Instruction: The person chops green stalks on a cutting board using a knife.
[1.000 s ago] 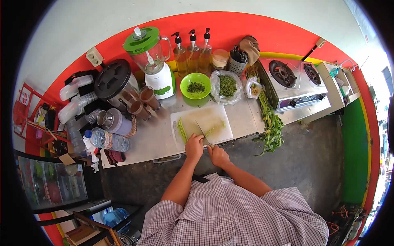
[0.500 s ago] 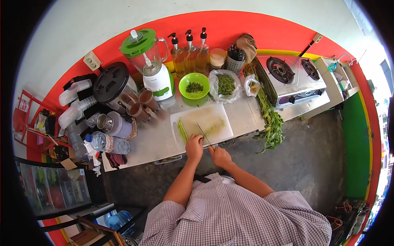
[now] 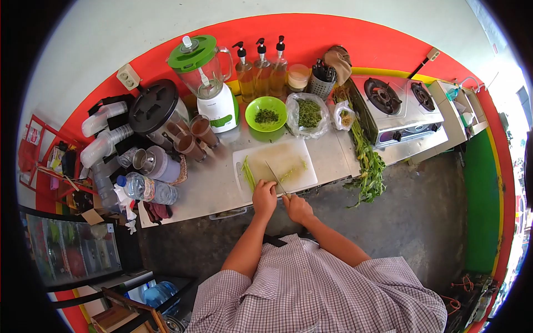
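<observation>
A white cutting board [image 3: 302,152] lies on the counter before me. My right hand [image 3: 298,209] is closed around the handle of a knife [image 3: 275,174], whose blade slants up and left over the board. Close to the blade's left side, at the board's near edge, my left hand [image 3: 264,197] is closed with fingers bent; what it pinches is hidden. Long green stalks [image 3: 247,172] rest on the board's left part, just beyond the left hand. Small cut green pieces [image 3: 287,175] lie right of the blade.
Behind the board stand a green bowl [image 3: 276,125] of chopped greens, a plastic bag [image 3: 309,115] of greens and a blender [image 3: 214,105]. Leafy stems [image 3: 371,172] hang over the counter edge beside the gas stove [image 3: 408,125]. Bottles and cups crowd the left.
The whole view has shifted slightly. Both hands and the knife stay at nearly the same place on the board.
</observation>
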`<state>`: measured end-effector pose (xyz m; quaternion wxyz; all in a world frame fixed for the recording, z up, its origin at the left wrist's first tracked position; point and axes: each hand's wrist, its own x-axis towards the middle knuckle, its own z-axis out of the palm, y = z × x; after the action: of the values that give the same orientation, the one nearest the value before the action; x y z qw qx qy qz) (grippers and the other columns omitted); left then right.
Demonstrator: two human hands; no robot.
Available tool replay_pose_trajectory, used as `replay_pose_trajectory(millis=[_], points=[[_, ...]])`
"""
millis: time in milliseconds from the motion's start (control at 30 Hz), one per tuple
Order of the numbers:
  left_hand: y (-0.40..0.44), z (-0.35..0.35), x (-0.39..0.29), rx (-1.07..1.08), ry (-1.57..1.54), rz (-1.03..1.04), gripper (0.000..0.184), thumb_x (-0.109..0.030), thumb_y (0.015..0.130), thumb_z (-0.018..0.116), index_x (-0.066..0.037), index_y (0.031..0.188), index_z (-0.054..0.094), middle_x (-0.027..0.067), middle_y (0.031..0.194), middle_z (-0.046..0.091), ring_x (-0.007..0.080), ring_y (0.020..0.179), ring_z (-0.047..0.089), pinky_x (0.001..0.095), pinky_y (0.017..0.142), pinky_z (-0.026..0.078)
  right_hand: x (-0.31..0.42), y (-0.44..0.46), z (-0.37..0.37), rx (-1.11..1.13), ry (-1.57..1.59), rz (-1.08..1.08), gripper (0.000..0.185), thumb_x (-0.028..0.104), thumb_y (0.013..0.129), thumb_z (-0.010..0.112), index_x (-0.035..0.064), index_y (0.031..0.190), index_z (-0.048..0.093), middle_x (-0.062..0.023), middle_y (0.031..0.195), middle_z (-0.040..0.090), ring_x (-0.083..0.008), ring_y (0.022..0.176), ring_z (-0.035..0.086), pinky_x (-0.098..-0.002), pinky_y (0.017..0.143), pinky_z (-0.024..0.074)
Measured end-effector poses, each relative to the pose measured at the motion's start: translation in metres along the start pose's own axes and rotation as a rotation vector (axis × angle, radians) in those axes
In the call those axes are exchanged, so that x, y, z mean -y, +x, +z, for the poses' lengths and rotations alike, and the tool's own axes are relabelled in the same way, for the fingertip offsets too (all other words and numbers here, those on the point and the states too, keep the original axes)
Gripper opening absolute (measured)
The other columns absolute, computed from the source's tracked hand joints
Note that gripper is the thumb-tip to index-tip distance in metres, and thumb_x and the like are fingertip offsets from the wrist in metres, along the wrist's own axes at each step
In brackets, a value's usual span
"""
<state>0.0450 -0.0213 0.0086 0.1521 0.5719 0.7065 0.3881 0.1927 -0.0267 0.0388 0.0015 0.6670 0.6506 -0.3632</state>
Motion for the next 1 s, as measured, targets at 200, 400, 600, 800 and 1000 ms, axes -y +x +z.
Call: replay_pose_trajectory(millis=[200,400,600,800,1000], points=[[0.003,-0.006,-0.003,0.058,-0.009,-0.064,0.012,-0.009,0.088,0.066,-0.010,0.095,0.076,0.0105,0.094,0.066,0.0347,0.091,0.066,0.0434,0.078,0.054,0.002,-0.005,0.009,0.006,-0.007,0.016,0.064,0.057,0.104,0.042,-0.0026,0.107,0.066,-0.0332,0.105,0.069,-0.0503,0.102,0.067,-0.0575,0.090,0.0529],[0.006,-0.007,-0.001,0.111,0.006,-0.084,0.012,-0.009,0.088,0.066,-0.011,0.096,0.075,0.0096,0.094,0.066,0.0341,0.091,0.066,0.0436,0.077,0.054,0.010,-0.010,0.004,0.008,0.017,0.016,0.064,0.057,0.104,0.042,-0.0023,0.109,0.066,-0.0341,0.106,0.069,-0.0505,0.103,0.067,-0.0581,0.090,0.0525],[0.003,-0.007,-0.001,0.079,0.070,0.017,0.011,-0.009,0.088,0.066,-0.011,0.095,0.073,0.0092,0.091,0.066,0.0332,0.091,0.066,0.0442,0.076,0.055,0.006,-0.003,0.004,0.000,0.007,0.005,0.063,0.056,0.104,0.042,-0.0027,0.111,0.065,-0.0343,0.105,0.069,-0.0527,0.101,0.067,-0.0593,0.090,0.0522],[0.005,-0.008,-0.002,0.070,0.072,0.010,0.008,-0.009,0.087,0.066,-0.010,0.093,0.071,0.0100,0.091,0.065,0.0338,0.090,0.065,0.0448,0.075,0.055,0.002,-0.007,0.017,-0.044,0.042,-0.008,0.063,0.055,0.104,0.043,-0.0032,0.110,0.064,-0.0351,0.103,0.069,-0.0532,0.099,0.067,-0.0598,0.088,0.0525],[0.008,-0.005,0.002,0.094,0.007,-0.066,0.009,-0.008,0.086,0.067,-0.010,0.093,0.071,0.0105,0.091,0.065,0.0346,0.090,0.065,0.0453,0.074,0.054,0.006,-0.009,0.013,-0.048,0.062,-0.017,0.061,0.052,0.104,0.044,-0.0048,0.106,0.065,-0.0367,0.100,0.068,-0.0540,0.097,0.066,-0.0598,0.086,0.0525]])
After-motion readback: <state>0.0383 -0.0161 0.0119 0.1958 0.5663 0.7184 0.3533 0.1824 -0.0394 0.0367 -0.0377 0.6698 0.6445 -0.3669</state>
